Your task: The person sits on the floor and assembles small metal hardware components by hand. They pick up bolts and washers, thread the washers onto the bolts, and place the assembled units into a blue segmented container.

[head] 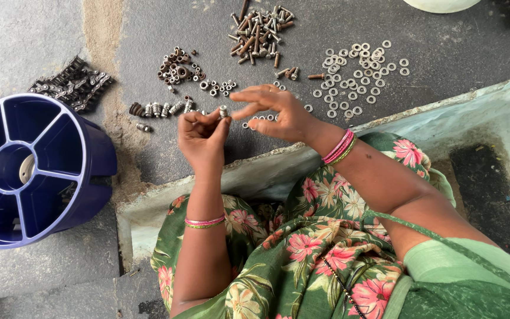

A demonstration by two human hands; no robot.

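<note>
- Small bolt [223, 111] — a short silvery piece pinched at the fingertips of the left hand [203, 137], held just above the grey floor [455, 53]; the other fingers are curled in.
- The right hand [281, 113] sits just beside it, fingers spread and loosely open; whether it holds a small part at the fingertips I cannot tell.
- Step in hand, as I judge it: fitting a nut or washer onto the bolt — an assembly stage, with finished pieces in a short row [160, 109] to the left.
- Supplies lie ahead on the floor: a heap of bolts [261, 32], a scatter of pale washers [358, 74], dark rusty nuts [178, 66].
- A blue divided tub [98, 153] stands well to the left.
- The next move seems to call for steady alignment of the two fingertips, since the parts are tiny.
</note>
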